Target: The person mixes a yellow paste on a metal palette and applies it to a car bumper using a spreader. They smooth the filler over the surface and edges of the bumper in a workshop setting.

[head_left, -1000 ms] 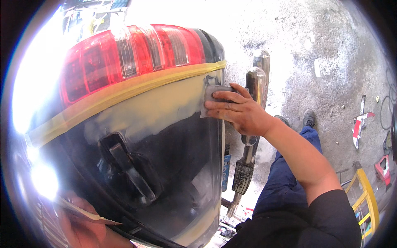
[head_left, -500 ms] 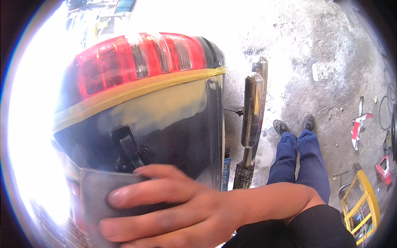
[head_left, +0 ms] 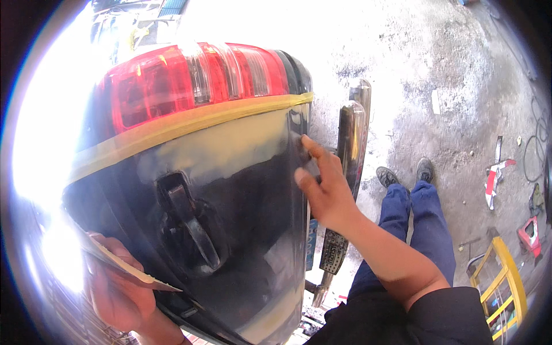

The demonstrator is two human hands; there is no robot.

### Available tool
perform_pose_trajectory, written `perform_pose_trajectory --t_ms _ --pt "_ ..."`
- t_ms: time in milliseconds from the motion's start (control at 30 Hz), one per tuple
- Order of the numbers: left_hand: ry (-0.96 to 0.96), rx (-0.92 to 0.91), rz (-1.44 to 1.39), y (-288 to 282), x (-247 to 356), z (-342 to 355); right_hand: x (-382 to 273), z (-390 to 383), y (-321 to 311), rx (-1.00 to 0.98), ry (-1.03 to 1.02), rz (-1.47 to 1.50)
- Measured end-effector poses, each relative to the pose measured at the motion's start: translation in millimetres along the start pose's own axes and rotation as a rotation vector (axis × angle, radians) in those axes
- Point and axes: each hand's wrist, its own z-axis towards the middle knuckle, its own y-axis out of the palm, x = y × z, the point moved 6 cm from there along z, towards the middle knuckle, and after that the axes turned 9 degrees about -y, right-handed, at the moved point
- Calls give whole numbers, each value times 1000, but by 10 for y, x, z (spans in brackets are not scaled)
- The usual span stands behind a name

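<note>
A dark vehicle door panel [head_left: 261, 213] spreads below a red tail light [head_left: 155, 89], with yellow masking tape [head_left: 195, 119] along the seam. Beneath the tape runs a cream-yellow filler patch [head_left: 224, 141]. The black door handle [head_left: 195, 224] sits in its recess. My right hand [head_left: 332, 190] is at the panel's right edge; thumb and index finger are apart, the fingertip on or close to the surface beside the patch, and the other fingers are partly hidden. At the lower left, my left hand [head_left: 121, 299] grips a bent sheet of sandpaper [head_left: 129, 269], tan on its back.
A chrome bumper tube [head_left: 355, 129] stands out right of the panel, with a step pad [head_left: 333, 253] on it. Farther right on the concrete floor [head_left: 414, 109] lie a red-and-white part [head_left: 493, 181], a red piece [head_left: 530, 237] and a yellow frame [head_left: 509, 282]. My feet stand nearby.
My right hand has moved from over the sandpaper at lower left up to the panel's right edge, uncovering the handle. The sandpaper now shows edge-on, lower, in my left hand.
</note>
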Motion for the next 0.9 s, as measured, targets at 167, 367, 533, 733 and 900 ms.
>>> perform_pose_trajectory --t_ms 167,367,533,733,900 --pt "-6 -3 39 44 -21 58 247 208 128 59 171 172" --pt "76 -12 104 67 16 54 -420 113 253 21 -35 65" --pt "36 -8 124 95 24 48 -711 -57 352 -3 -165 89" --pt "-47 183 108 94 -64 57 -839 -306 353 -226 -211 93" --pt "-183 620 5 -142 -271 -151 -1650 -159 -125 -56 -561 531"
